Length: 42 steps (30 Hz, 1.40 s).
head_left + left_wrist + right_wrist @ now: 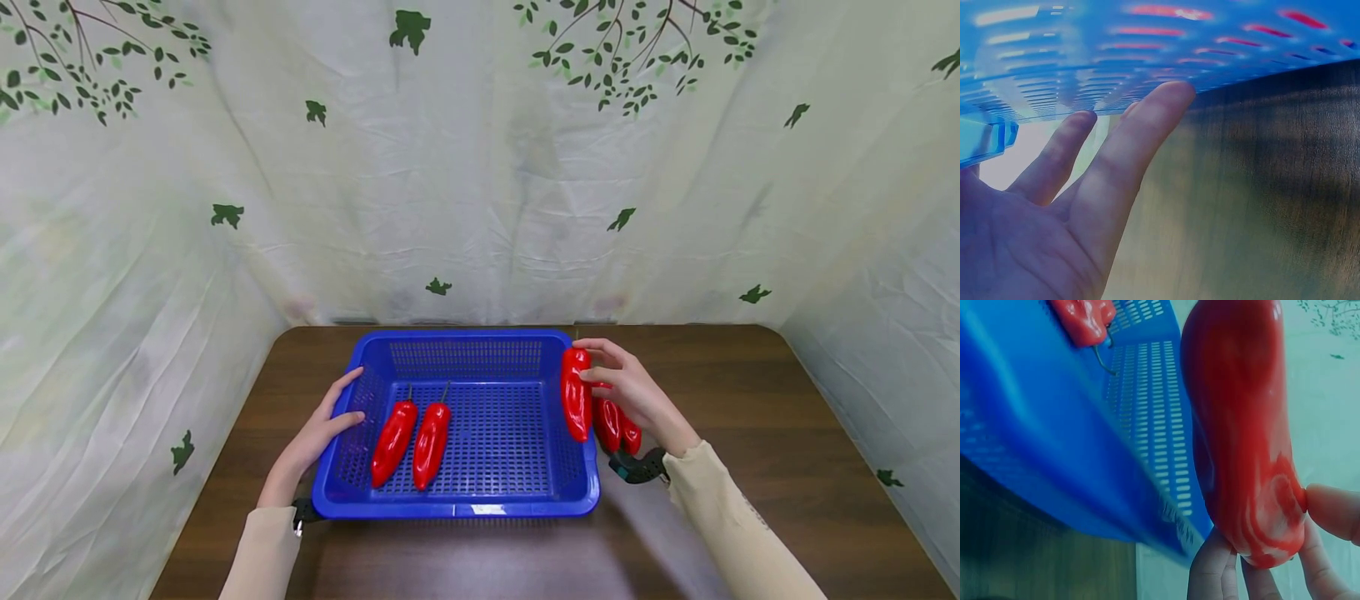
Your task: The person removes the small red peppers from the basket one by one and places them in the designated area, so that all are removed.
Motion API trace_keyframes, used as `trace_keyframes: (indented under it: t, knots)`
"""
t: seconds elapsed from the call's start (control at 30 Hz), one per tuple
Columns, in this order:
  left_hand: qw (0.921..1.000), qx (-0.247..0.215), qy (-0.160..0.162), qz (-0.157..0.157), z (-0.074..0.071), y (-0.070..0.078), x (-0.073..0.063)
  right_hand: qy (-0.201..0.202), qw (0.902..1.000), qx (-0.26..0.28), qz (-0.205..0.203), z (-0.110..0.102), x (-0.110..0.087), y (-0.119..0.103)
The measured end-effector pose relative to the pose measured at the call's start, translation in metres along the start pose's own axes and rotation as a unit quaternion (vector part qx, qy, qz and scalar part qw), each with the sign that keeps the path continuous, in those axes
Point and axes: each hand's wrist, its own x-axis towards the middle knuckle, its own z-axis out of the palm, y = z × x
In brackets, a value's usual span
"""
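A blue plastic basket (487,450) with slotted walls stands on the table. My left hand (322,429) holds its left rim; in the left wrist view, fingers (1154,125) lie along the slotted outside. Two glossy red peppers (393,443) with green stems lie side by side in the basket's left half. Over the right rim, my right hand (626,392) grips another red pepper (576,396) near its upper end, with the thumb and fingers around it in the right wrist view. More red peppers (609,423) lie right of the basket, partly hidden under that hand.
The brown wooden table (757,417) extends on both sides of the basket. A pale curtain (480,167) with printed leaves and branches hangs behind it and along both sides. Dark bands sit on both wrists.
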Motion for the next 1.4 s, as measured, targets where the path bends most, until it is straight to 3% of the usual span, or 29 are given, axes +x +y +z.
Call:
trace_keyframes:
  t: [0.53,1.17,1.4]
  knots:
    - [1.0000,0.001,-0.002,0.000,0.000,-0.001,-0.001,0.022,0.9996,-0.015,0.006,-0.025,-0.011,0.007]
    - [1.0000,0.005,-0.004,0.004,-0.002,-0.003,0.001,0.039,0.9987,0.034,0.004,-0.050,-0.017,0.029]
    - [0.9999,0.009,-0.002,0.005,-0.002,-0.004,0.001,0.055,0.9985,0.003,0.001,-0.057,-0.020,0.032]
